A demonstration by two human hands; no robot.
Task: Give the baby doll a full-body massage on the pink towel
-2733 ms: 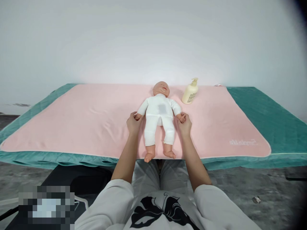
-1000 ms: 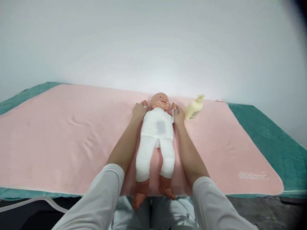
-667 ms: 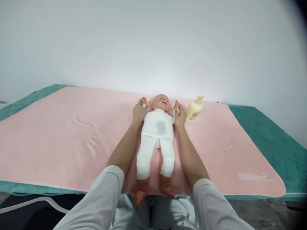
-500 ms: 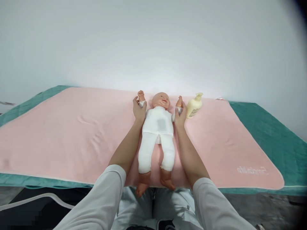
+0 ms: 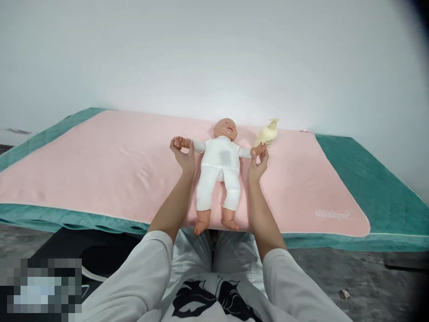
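Observation:
A baby doll (image 5: 220, 154) in a white suit lies on its back on the pink mat (image 5: 134, 179), its head toward the wall and its feet at the near edge. Its arms are spread out sideways. With my left hand (image 5: 183, 157) I grip the doll's forearm on the left of the view. On the other side, my right hand (image 5: 258, 164) is closed on the doll's hand. Just behind that hand stands a pale yellow pump bottle (image 5: 267, 133), partly covered by it.
The pink mat lies over a green padded cover (image 5: 375, 188). Behind is a white wall (image 5: 214, 58). A black object (image 5: 100, 248) sits below the near edge at the left, beside a pixelated patch.
The doll's arms have gone from raised beside its head to stretched out sideways, with my hands moving outward on them. The view has shifted, showing more of my shirt.

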